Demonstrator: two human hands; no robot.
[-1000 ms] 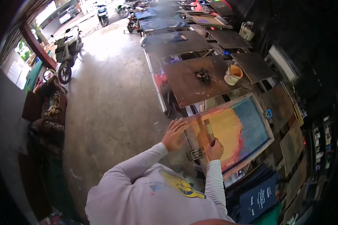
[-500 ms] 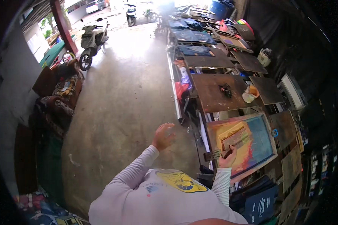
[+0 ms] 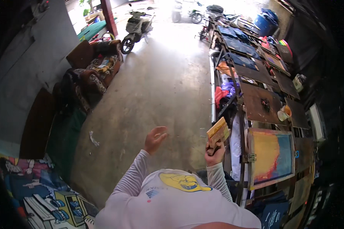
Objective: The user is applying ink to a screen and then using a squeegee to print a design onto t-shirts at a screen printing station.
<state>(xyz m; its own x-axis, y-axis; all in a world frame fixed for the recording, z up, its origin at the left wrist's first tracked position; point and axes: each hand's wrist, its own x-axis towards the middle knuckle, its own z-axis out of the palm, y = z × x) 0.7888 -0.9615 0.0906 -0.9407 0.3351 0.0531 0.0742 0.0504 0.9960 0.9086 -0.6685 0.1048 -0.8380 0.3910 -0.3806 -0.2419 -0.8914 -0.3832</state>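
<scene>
My right hand (image 3: 215, 154) is closed round a wooden squeegee (image 3: 218, 131) smeared with yellow, raised over the floor just left of the bench. The squeegee is tilted, and its lower part is hidden by my fingers. To its right lies a framed printing screen (image 3: 271, 157), its mesh stained yellow on the left and blue on the right, with red between. A metal hinge clamp (image 3: 250, 158) sits on the frame's left side. My left hand (image 3: 155, 140) hovers over the floor with fingers stretched and apart, touching nothing.
Along the right runs a long bench with dark boards (image 3: 255, 98), bearing a paint-stained tub (image 3: 284, 113) and dark blue cloths (image 3: 244, 61). A metal rail (image 3: 213, 91) edges it. An armchair (image 3: 94, 74) and a parked scooter (image 3: 137, 30) stand to the left of the concrete floor (image 3: 160, 87).
My right hand has lifted the squeegee off the printing screen and brought it left, past the bench edge. The view has turned left. My left hand stays open.
</scene>
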